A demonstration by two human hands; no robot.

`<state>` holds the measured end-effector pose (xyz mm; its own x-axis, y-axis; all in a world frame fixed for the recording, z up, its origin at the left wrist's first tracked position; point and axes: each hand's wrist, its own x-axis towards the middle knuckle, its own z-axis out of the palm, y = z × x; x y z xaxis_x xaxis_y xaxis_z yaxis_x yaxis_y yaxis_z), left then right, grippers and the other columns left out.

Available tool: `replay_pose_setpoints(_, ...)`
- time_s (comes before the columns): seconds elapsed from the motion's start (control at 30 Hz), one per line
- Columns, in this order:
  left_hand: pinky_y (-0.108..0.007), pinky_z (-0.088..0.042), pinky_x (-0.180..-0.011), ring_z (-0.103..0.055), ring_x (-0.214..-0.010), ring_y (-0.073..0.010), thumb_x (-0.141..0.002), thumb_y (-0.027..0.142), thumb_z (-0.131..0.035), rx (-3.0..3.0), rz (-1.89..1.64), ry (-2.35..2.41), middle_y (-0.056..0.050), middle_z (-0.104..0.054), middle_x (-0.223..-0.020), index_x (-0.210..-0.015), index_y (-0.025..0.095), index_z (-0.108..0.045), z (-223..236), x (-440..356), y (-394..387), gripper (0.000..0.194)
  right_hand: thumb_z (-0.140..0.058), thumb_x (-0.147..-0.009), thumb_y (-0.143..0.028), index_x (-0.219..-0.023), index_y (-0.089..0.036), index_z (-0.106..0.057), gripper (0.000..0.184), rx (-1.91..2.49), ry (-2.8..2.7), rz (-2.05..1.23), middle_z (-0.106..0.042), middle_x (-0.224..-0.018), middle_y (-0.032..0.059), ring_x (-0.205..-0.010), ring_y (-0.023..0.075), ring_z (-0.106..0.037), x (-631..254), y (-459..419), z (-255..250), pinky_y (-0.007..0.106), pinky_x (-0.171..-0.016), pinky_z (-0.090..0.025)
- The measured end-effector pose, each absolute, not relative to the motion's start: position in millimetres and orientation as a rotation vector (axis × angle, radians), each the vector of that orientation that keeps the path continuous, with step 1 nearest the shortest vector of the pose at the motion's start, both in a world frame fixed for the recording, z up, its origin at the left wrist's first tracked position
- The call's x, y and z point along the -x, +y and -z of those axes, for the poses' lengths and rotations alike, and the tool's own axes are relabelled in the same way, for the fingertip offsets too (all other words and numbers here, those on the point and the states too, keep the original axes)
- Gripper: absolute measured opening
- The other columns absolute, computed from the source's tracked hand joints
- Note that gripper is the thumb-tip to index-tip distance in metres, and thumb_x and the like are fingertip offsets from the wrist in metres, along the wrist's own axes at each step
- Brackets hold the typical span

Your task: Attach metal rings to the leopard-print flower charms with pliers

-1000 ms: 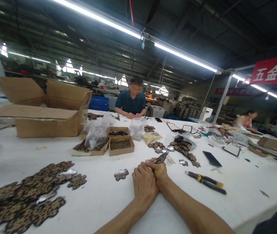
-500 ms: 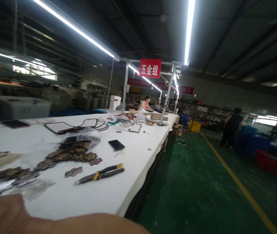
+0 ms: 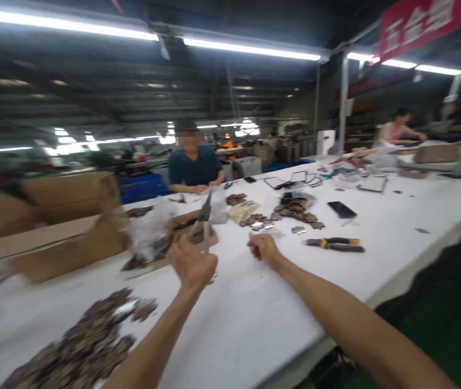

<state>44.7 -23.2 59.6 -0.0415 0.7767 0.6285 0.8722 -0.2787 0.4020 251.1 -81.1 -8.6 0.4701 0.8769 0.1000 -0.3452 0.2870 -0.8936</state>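
Note:
My left hand (image 3: 192, 263) is closed around the handles of a pair of pliers (image 3: 206, 208), whose dark jaws point up and away over a small open cardboard box (image 3: 212, 236). My right hand (image 3: 265, 248) hovers over the white table (image 3: 238, 308) with its fingers curled in; whatever they may hold is too small and blurred to name. Just beyond it lies a heap of brown, flower-shaped pieces (image 3: 295, 208), some with shiny faces. To its right rests a second pair of pliers (image 3: 335, 244) with black and yellow handles. A larger pile of similar pieces (image 3: 80, 340) spreads out left of my left forearm.
A large open carton (image 3: 68, 243) stands at the left, beside a crumpled clear plastic bag (image 3: 151, 229). A phone (image 3: 341, 209) lies right of the heap. Across the table sits a co-worker (image 3: 194, 165); another person (image 3: 400, 129) works farther right.
My view has swung left and down from the aisle to the table. Both forearms now show, with pliers in my left hand; the co-worker opposite and the carton have come into sight.

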Motion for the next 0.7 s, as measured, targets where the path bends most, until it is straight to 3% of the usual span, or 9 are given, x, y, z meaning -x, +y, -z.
replay_pose_setpoints(0.07,-0.046,-0.043,-0.096,-0.051,-0.109,-0.032,-0.063,0.013,-0.063,1.997,1.134,-1.834,-0.016,-0.052,-0.11,-0.131,0.006,-0.042,-60,8,-25,0.071,-0.062,-0.091,-0.042,-0.099,-0.01,-0.066,0.033,0.953,-0.798,-1.015,-0.068,-0.087,0.0062,-0.069,0.0155,-0.063,-215,-59,18,0.029,-0.062,-0.053)
replay_pose_setpoints(0.17,-0.045,-0.042,-0.096,-0.049,-0.11,-0.0324,-0.062,0.014,-0.06,1.856,1.134,-1.879,-0.016,-0.049,-0.111,-0.134,0.006,-0.037,-48,35,-23,0.076,-0.067,-0.082,-0.053,-0.07,-0.01,-0.067,0.044,0.981,-0.929,-1.022,-0.056,-0.05,-0.0002,-0.039,0.0093,-0.044,-206,-52,30,0.024,-0.039,-0.03)
replay_pose_setpoints(0.27,-0.046,-0.042,-0.095,-0.05,-0.108,-0.0323,-0.062,0.014,-0.06,1.809,1.134,-1.941,-0.016,-0.049,-0.111,-0.134,0.008,-0.037,-36,43,-18,0.076,-0.068,-0.079,-0.055,-0.067,-0.012,-0.067,0.045,1.022,-1.009,-0.964,-0.055,-0.047,-0.0001,-0.038,0.009,-0.041,-215,-56,38,0.025,-0.039,-0.024)
replay_pose_setpoints(0.47,-0.045,-0.042,-0.093,-0.048,-0.107,-0.0334,-0.062,0.015,-0.06,1.868,1.136,-1.932,-0.016,-0.049,-0.11,-0.134,0.009,-0.037,-29,55,-7,0.075,-0.072,-0.074,-0.051,-0.061,-0.015,-0.064,0.039,1.144,-1.165,-0.819,-0.056,-0.046,-0.0002,-0.042,0.0104,-0.045,-207,-53,37,0.025,-0.044,-0.03)
replay_pose_setpoints(0.7,-0.044,-0.043,-0.093,-0.049,-0.108,-0.0317,-0.062,0.015,-0.059,1.942,1.208,-1.86,-0.014,-0.049,-0.111,-0.132,0.011,-0.039,-26,50,-12,0.073,-0.075,-0.072,-0.04,-0.069,-0.016,-0.07,0.025,1.202,-1.343,-0.696,-0.062,-0.057,0.0009,-0.052,0.012,-0.049,-201,-55,37,0.024,-0.05,-0.034)
